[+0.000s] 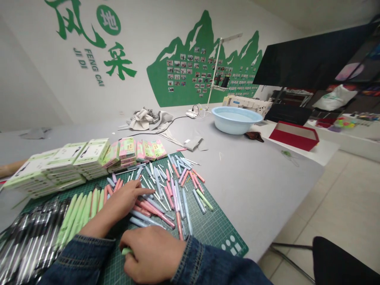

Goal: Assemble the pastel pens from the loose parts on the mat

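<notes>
My left hand point(118, 206) lies flat with fingers stretched out over a loose pile of pink, blue and green pen barrels point(175, 190) on a green cutting mat point(213, 229). My right hand point(151, 253) is curled at the mat's near edge, closed on a light green pen piece point(127, 251) that sticks out at its left. A row of green pens point(80, 211) lies left of my left hand. Both wrists wear denim sleeves.
Stacks of small white and green boxes point(59, 164) and pink packs point(133, 150) line the mat's far side. Clear-wrapped black pens point(26, 241) lie at the left. A blue basin point(236, 118), grey cloth point(148, 118), a red box point(293, 135) and a sewing machine point(249, 103) stand farther back.
</notes>
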The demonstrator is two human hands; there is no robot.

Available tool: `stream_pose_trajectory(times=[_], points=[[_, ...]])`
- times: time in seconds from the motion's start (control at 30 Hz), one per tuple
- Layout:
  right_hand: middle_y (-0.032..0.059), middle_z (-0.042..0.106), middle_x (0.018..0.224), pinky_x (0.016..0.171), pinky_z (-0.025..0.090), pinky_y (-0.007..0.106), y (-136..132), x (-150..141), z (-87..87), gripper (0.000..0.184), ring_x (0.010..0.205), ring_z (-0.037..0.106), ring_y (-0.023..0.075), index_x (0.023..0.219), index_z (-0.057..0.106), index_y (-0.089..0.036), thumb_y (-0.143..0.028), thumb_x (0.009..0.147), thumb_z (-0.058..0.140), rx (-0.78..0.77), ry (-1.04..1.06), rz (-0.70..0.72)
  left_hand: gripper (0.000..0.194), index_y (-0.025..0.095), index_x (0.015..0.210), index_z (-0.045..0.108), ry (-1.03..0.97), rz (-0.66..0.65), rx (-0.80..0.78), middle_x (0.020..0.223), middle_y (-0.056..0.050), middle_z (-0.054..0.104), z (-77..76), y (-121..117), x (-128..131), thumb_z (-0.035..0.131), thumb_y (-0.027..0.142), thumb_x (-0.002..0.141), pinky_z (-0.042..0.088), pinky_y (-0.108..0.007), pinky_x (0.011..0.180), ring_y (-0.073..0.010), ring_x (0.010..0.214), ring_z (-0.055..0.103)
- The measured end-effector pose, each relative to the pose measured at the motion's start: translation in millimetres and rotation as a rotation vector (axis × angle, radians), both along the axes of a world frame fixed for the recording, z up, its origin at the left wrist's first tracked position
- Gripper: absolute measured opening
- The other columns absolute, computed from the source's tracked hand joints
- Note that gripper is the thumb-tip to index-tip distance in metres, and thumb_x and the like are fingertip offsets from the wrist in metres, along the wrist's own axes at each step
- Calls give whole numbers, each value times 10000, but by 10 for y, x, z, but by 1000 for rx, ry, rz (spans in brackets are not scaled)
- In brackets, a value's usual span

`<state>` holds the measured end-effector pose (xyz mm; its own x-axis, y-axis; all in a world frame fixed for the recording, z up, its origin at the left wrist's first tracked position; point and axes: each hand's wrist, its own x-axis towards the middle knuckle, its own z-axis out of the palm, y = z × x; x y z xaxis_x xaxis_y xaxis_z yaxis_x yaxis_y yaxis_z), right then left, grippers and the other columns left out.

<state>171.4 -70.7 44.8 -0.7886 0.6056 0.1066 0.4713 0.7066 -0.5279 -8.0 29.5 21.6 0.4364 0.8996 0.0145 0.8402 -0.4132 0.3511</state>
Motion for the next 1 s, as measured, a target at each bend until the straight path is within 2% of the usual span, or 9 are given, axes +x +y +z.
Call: stream_pose_trajectory(times=[0.13,0.2,0.33,0.4,0.5,0.63,0.73,0.83,1.0], points=[[62,705,932,612,484,289,-57,-23,20,245,789,666,225,1017,561,-196,-301,825,449,73,-26,35,438,298,968,755,15,25,37,835,-54,582,69,26,-128,372,143,822,433,-316,797,-203,841,545],[57,701,909,584,482,286,-90,-31,35,222,758,663,218,979,562,-191,-301,825,446,101,-30,36,442,295,978,750,42,57,81,870,-59,597,113,33,-171,355,152,841,422,-308,799,-206,868,554],[51,700,891,547,476,288,-146,-51,39,213,701,656,210,954,561,-186,-316,819,461,150,-10,24,448,290,1232,610,8,211,155,986,-56,609,180,27,-198,341,209,883,420,-278,763,-203,889,571],[56,700,893,528,470,295,-168,-64,29,223,679,651,211,965,560,-181,-319,813,472,168,-8,22,485,308,1322,524,4,239,180,989,-50,596,188,12,-155,321,200,894,413,-268,746,-194,874,568],[57,702,885,525,469,297,-187,-87,16,229,663,652,213,964,564,-180,-329,806,490,170,-15,21,556,359,1352,485,95,189,191,892,-37,546,161,-14,0,333,133,868,394,-268,723,-182,804,538],[54,700,872,534,474,296,-174,-98,25,221,662,654,217,955,568,-186,-326,794,508,152,-5,-11,706,411,1357,463,209,44,173,865,-30,506,87,-32,284,460,53,749,372,-269,696,-184,777,496],[59,693,890,591,491,307,-137,-74,47,215,712,658,227,965,558,-182,-296,790,508,131,42,-85,679,446,1321,493,208,-49,166,874,-30,505,36,-27,387,466,53,767,367,-276,702,-198,805,494],[63,685,910,632,493,315,-86,-40,64,207,750,656,233,968,546,-183,-282,791,504,97,77,-156,625,453,1279,535,175,-71,161,889,-29,506,1,-10,329,461,68,792,371,-276,722,-201,833,504],[62,673,970,693,474,310,31,23,68,213,834,642,223,1015,524,-190,-223,809,482,73,139,-300,569,408,1188,632,150,-28,96,893,-29,517,16,11,109,471,62,765,384,-275,767,-193,862,532]])
